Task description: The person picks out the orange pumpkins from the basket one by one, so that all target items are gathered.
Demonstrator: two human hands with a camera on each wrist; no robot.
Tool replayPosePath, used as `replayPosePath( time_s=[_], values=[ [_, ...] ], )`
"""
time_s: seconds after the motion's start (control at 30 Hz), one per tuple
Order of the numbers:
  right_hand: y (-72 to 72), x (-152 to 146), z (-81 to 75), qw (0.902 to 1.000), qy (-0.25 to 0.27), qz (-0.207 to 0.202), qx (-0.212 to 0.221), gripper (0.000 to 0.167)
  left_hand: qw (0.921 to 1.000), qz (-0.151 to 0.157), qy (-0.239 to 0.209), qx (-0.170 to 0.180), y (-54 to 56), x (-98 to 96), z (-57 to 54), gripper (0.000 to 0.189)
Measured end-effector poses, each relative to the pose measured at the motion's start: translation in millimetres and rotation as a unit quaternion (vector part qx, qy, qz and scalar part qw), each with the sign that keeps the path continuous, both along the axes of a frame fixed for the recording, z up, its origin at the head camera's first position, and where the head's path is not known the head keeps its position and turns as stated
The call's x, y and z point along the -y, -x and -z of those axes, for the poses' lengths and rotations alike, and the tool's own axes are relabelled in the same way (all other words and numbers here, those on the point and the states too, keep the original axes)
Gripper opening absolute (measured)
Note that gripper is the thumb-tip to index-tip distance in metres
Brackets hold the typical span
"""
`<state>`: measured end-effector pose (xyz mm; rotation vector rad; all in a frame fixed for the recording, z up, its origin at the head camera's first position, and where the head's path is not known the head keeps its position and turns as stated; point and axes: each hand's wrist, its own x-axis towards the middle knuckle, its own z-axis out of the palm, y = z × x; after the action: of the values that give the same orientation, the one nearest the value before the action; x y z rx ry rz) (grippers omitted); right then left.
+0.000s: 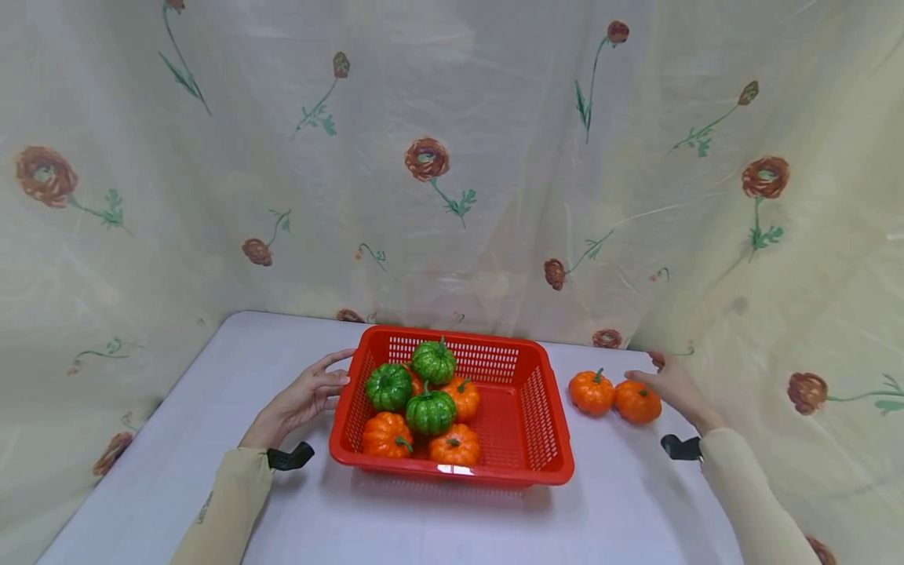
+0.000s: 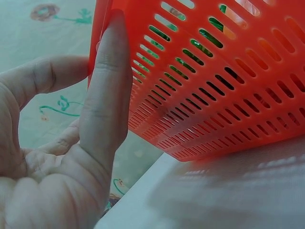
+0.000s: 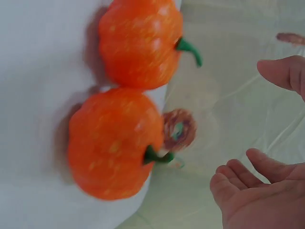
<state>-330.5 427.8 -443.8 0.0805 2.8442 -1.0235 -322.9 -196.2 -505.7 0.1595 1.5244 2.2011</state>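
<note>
A red plastic basket (image 1: 508, 475) stands on the table, with three green pumpkins (image 1: 431, 412) and several orange ones (image 1: 386, 434) grouped in its left part. At the basket's left side, my left hand (image 1: 311, 392) touches the outer rim; in the left wrist view its extended fingers (image 2: 107, 90) lie against the slotted wall. Two small orange pumpkins with green stems sit side by side right of the basket: a left one (image 1: 592, 393) and a right one (image 1: 638, 402). My right hand (image 1: 674, 388) hovers by the right one, fingers spread and holding nothing.
The table (image 1: 395, 526) has a white cover. A flower-printed curtain (image 1: 494, 235) hangs behind it and along both sides. Black wrist devices (image 1: 289, 457) sit on both forearms.
</note>
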Motion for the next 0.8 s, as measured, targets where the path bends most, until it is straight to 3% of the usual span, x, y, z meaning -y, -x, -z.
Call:
replayPosePath(
  time_s=[0.3, 0.5, 0.67, 0.8],
  values=[
    [0.9, 55, -32.1, 0.9945, 0.038, -0.079, -0.057, 0.084, 1.0000, -0.001, -0.002, 0.006, -1.5, -0.6, -1.8, 0.070],
    [-2.2, 101, -53.1, 0.9891, 0.044, -0.127, -0.060, 0.082, 1.0000, 0.004, -0.003, 0.005, -1.1, 0.2, -2.2, 0.069],
    [-5.1, 139, -61.9, 0.9812, 0.054, -0.174, -0.065, 0.078, 1.0000, 0.001, -0.004, 0.001, 0.4, 1.5, -0.6, 0.066],
    [-8.0, 165, -59.8, 0.9725, 0.062, -0.218, -0.053, 0.075, 1.0000, 0.002, 0.000, 0.003, 0.7, 1.9, 1.2, 0.066]
  ],
)
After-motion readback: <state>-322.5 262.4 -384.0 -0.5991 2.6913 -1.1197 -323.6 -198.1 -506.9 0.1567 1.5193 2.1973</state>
